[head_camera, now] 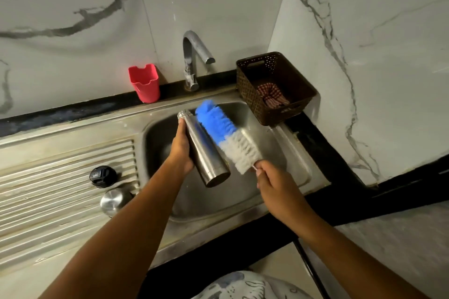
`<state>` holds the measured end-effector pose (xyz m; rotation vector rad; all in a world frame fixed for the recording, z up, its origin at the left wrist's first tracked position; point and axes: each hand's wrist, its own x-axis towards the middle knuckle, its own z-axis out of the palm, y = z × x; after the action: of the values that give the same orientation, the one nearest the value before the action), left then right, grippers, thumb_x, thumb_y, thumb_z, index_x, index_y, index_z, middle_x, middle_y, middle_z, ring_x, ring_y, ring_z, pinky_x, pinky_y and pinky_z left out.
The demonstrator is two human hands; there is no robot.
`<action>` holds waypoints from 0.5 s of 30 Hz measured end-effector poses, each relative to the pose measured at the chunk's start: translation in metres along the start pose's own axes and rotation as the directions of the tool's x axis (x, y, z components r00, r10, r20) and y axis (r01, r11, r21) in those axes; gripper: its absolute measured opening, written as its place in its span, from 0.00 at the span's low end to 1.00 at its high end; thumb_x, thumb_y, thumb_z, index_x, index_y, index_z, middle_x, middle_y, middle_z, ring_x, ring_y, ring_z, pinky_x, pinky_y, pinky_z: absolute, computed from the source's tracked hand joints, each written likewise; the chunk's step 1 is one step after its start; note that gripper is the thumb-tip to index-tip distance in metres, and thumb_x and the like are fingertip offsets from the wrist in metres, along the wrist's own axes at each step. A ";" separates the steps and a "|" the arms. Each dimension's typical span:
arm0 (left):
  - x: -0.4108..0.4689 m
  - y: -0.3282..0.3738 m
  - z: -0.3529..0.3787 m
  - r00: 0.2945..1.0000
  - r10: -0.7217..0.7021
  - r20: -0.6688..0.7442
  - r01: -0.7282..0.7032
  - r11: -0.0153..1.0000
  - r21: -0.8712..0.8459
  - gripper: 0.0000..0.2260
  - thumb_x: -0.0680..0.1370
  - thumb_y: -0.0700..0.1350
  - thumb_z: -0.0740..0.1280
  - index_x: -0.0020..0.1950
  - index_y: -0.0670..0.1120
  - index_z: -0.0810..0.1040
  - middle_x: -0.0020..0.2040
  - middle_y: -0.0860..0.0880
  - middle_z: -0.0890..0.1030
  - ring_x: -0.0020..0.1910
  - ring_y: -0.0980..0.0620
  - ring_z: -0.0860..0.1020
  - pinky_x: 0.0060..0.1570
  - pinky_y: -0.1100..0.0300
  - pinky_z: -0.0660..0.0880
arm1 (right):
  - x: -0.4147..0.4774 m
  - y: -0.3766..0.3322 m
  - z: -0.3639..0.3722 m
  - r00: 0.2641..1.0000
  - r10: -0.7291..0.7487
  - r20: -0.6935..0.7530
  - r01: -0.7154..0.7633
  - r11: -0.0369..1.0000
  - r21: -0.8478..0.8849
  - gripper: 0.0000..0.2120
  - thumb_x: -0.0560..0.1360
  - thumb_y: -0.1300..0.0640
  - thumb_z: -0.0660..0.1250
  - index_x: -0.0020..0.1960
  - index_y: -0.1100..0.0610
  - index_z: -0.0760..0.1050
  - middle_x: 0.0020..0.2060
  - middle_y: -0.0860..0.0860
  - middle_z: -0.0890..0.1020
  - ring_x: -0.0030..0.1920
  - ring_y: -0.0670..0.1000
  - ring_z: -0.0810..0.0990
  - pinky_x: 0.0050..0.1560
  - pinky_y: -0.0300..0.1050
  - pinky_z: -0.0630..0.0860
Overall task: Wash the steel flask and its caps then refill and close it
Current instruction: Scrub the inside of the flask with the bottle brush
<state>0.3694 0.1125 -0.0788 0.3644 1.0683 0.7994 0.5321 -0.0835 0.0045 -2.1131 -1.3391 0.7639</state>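
Head view: the steel flask (204,148) is held tilted over the sink (286,153), mouth toward the tap (192,60). The left hand (181,150) wraps its middle, fingers curled behind it out of sight. The right hand (272,179) pinches the bottle brush (226,136) by its thin handle, bristles lying along the flask's side. Rigid smooth steel is likely slippery when wet, so mid-body seems the sound hold. The black cap (102,176) and steel cap (114,201) sit on the drainboard (60,177). The flask's inside and most of the brush handle are hidden.
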 end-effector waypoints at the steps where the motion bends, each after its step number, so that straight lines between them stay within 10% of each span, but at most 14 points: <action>1: -0.003 -0.001 0.001 0.999 -0.025 0.022 0.026 0.999 -0.043 0.32 0.76 0.74 0.63 0.65 0.49 0.83 0.58 0.42 0.87 0.57 0.40 0.85 0.56 0.42 0.81 | -0.003 -0.003 0.009 1.000 -0.020 0.004 0.020 0.999 -0.032 0.10 0.85 0.57 0.58 0.55 0.50 0.78 0.42 0.45 0.82 0.41 0.47 0.80 0.45 0.46 0.77; 7: -0.030 -0.014 0.005 0.968 -0.112 0.224 0.105 0.993 0.045 0.31 0.74 0.68 0.71 0.67 0.47 0.82 0.62 0.41 0.85 0.61 0.40 0.84 0.64 0.41 0.78 | 0.024 -0.036 0.034 1.000 -0.006 -0.027 0.001 0.984 -0.180 0.14 0.84 0.58 0.57 0.65 0.56 0.78 0.55 0.56 0.84 0.56 0.60 0.81 0.55 0.51 0.78; 15: -0.014 0.003 -0.031 0.997 -0.044 0.058 0.051 0.989 -0.139 0.33 0.72 0.67 0.75 0.70 0.48 0.80 0.60 0.41 0.86 0.58 0.39 0.85 0.60 0.38 0.80 | -0.015 -0.035 0.036 0.992 0.030 0.126 0.000 0.974 -0.228 0.12 0.84 0.57 0.57 0.58 0.55 0.79 0.50 0.53 0.84 0.52 0.56 0.82 0.53 0.51 0.79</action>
<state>0.3374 0.1008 -0.0820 0.2396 0.9602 0.8127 0.4794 -0.0794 0.0057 -2.2855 -1.5454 0.7984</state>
